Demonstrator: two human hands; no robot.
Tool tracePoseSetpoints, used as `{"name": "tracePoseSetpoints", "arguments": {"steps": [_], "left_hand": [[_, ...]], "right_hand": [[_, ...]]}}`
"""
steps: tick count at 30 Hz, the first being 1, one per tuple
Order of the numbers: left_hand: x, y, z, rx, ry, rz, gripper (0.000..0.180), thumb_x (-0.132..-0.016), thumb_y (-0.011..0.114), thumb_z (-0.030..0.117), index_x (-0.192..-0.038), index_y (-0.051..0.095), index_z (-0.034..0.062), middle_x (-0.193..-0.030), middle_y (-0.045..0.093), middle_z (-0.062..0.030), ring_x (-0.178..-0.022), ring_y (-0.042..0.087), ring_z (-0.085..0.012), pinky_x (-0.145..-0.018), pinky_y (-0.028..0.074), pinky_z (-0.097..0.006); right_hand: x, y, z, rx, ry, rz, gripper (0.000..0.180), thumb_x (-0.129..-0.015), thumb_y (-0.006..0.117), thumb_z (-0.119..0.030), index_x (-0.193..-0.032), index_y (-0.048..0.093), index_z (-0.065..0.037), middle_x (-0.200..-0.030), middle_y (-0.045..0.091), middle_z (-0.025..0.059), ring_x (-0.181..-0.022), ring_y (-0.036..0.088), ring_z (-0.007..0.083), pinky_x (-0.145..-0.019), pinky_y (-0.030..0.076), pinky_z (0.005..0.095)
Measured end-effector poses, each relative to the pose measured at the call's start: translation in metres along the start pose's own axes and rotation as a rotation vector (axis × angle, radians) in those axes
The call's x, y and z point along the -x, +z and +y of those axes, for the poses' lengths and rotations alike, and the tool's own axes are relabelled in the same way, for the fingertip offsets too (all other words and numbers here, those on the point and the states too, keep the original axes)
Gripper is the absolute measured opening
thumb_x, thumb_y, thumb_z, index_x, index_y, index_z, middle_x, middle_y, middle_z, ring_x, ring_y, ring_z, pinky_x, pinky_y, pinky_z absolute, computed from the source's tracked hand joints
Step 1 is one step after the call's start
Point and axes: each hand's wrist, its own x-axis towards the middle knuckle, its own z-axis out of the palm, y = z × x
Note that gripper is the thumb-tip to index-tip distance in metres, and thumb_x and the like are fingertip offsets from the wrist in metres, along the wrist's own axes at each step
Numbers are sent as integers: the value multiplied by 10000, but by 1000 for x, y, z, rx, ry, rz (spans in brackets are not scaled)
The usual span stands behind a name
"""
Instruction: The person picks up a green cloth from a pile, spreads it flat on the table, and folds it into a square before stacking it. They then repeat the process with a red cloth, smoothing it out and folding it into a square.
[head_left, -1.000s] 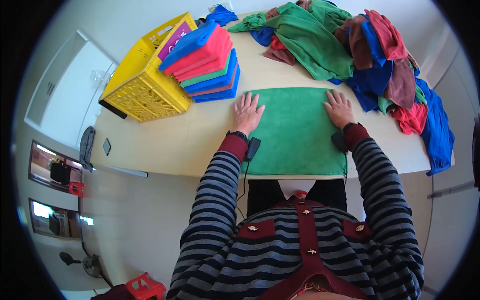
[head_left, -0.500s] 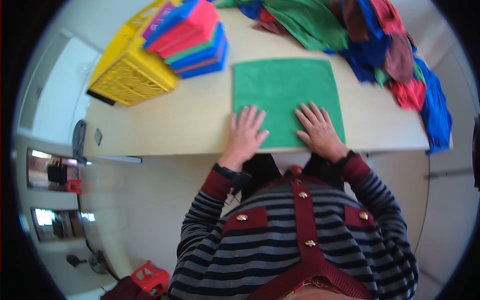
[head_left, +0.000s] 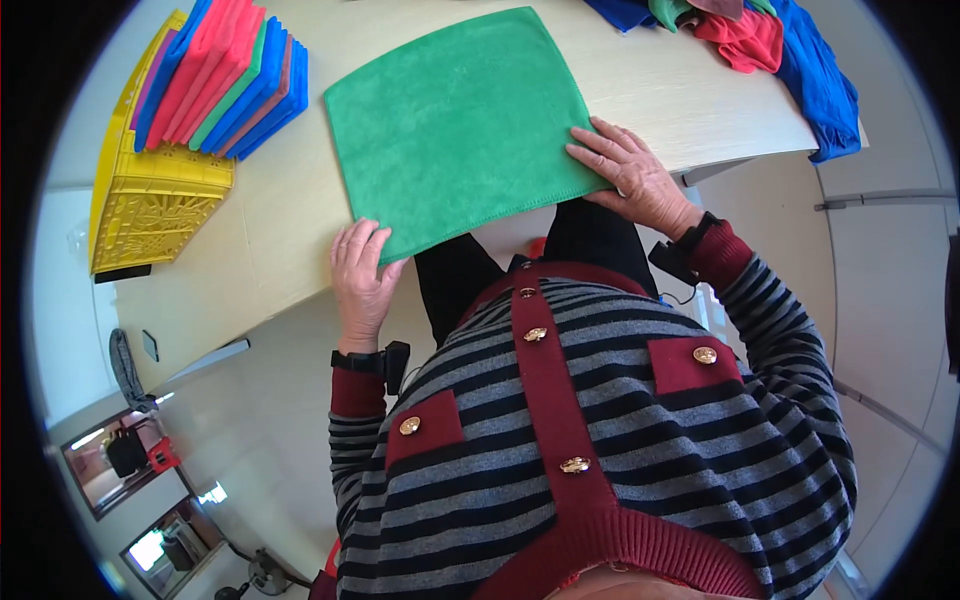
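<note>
A green cloth lies spread flat on the table, its near edge along the table's front edge. At its near left corner is my left hand, fingers stretched out and touching the edge, with the corner between index finger and thumb. My right hand rests at the near right corner. Its fingers are extended over the cloth, and the thumb lies along the hem. Neither hand visibly grips the cloth.
At the left, a yellow plastic basket lies on its side, with several folded red, blue, green and brown cloths standing in a row against it. Loose crumpled cloths lie at the far right; a blue one hangs over the table edge.
The view has turned and shifted, so the cloth appears larger and tilted. My hands have moved from the cloth's near part outward to its two near corners.
</note>
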Motion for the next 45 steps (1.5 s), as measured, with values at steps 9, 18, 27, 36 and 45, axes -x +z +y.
{"name": "tracePoseSetpoints", "arguments": {"steps": [9, 18, 27, 36, 45], "left_hand": [[6, -27, 10, 113, -1, 39, 298, -681, 704, -95, -956, 662, 13, -989, 643, -130, -1009, 618, -317, -919, 504, -402], [-65, -65, -29, 546, -489, -5, 152, -863, 751, 43, -958, 662, -36, -905, 663, -20, -880, 601, -104, -803, 489, -279], [-137, 46, -140, 779, -589, 121, 222, -895, 761, 124, -1028, 698, -42, -796, 659, 3, -730, 564, -50, -648, 470, -245], [-106, 22, -92, 475, -760, 165, 460, -927, 724, 107, -1335, 551, -16, -771, 600, 7, -699, 519, -65, -634, 440, -251], [-41, 18, -40, 808, -684, 316, 593, -955, 659, 36, -1497, 417, 50, -902, 558, 14, -808, 491, -46, -709, 407, -202]], "right_hand": [[1, -20, -12, -111, -54, 192, 473, -704, 744, 7, -1163, 674, -78, -1193, 690, 61, -1215, 604, 328, -1008, 487, 452], [-83, -73, 26, -587, 237, -58, 150, -911, 702, -111, -997, 663, 6, -811, 652, 69, -763, 621, 155, -729, 511, 312], [-171, 23, 111, -416, 519, 16, 402, -884, 716, -359, -1008, 696, 23, -854, 708, 183, -713, 656, 265, -702, 532, 335], [-122, 2, 66, -658, 782, 92, 484, -931, 700, -342, -1284, 612, -22, -886, 682, 84, -723, 626, 161, -673, 510, 280], [-67, -6, 7, -1080, 802, 253, 450, -956, 662, -103, -1392, 552, -92, -960, 650, -1, -680, 592, 52, -584, 462, 195]]}}
